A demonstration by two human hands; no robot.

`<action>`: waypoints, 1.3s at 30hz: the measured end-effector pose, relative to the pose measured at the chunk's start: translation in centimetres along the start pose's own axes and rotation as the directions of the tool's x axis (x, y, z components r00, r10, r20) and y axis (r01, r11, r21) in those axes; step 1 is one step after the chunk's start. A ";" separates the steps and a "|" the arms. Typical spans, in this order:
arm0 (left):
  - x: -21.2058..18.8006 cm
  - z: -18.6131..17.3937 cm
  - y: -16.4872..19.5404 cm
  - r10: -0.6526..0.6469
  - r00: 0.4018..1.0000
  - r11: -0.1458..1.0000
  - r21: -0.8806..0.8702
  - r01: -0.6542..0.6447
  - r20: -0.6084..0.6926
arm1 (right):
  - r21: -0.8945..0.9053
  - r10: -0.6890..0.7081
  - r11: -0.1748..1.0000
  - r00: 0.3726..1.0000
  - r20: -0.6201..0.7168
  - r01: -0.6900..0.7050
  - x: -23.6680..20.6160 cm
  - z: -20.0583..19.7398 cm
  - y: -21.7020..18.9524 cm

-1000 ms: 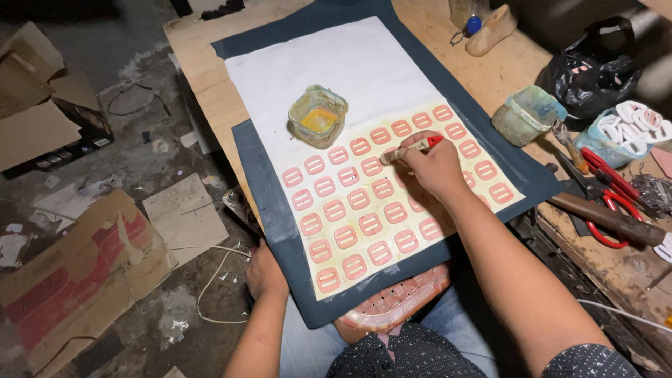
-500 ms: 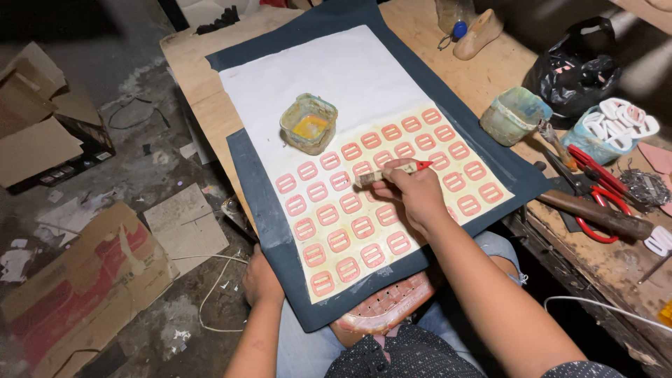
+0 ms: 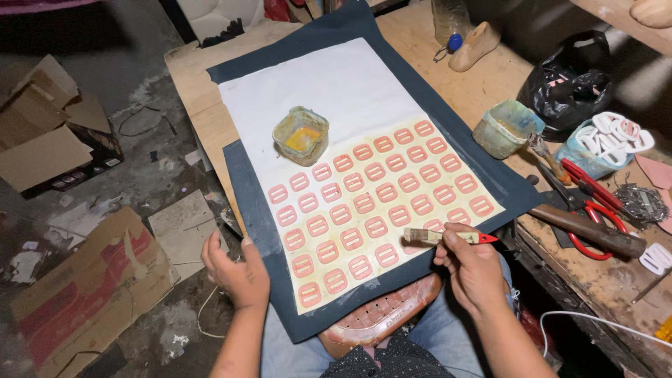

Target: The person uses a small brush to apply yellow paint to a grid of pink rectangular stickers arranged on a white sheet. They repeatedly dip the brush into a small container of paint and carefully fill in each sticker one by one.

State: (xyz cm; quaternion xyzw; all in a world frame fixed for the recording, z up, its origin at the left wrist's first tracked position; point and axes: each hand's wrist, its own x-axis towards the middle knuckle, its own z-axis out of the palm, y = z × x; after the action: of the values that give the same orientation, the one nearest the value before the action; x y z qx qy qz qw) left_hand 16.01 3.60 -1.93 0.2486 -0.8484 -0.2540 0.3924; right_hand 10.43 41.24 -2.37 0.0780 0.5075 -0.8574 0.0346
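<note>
A white sheet (image 3: 329, 91) lies on a dark blue board (image 3: 252, 189) across my lap and the wooden bench. Rows of several pink buckle-shaped pieces (image 3: 364, 203) cover the sheet's near half. My right hand (image 3: 472, 269) holds a small red-handled brush (image 3: 448, 236) level over the near right corner of the sheet, bristles pointing left. My left hand (image 3: 238, 273) grips the board's near left edge. A small square cup of yellow glue (image 3: 301, 135) stands on the sheet above the pieces.
On the bench to the right are a greenish tub (image 3: 505, 128), a container of white buckles (image 3: 616, 136), red scissors (image 3: 595, 203), a wooden-handled tool (image 3: 588, 231), a black bag (image 3: 567, 87) and a wooden shoe last (image 3: 474, 47). Cardboard scraps (image 3: 84, 280) litter the floor at left.
My right hand has drawn the brush back from the middle rows of pieces toward the sheet's near right corner. My left hand stays on the board's edge.
</note>
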 end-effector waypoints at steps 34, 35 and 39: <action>-2.5 2.2 13.1 0.576 0.786 0.787 -0.414 -0.457 0.226 | -0.645 -0.455 0.216 0.660 0.597 0.733 -0.8 10.3 -8.0; -2.8 2.0 13.2 0.596 0.775 0.771 -0.418 -0.481 0.209 | -0.651 -0.438 0.211 0.666 0.603 0.729 -0.8 10.5 -7.8; -3.8 1.5 13.4 0.577 0.791 0.782 -0.420 -0.461 0.205 | -0.643 -0.421 0.256 0.682 0.599 0.722 -1.3 10.7 -6.6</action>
State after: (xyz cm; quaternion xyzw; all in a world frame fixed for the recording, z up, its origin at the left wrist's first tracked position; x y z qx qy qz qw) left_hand 14.01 16.27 3.56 -0.1166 -0.8771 -0.3173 0.3411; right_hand 9.73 35.05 8.65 -0.2756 0.8350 -0.4442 -0.1717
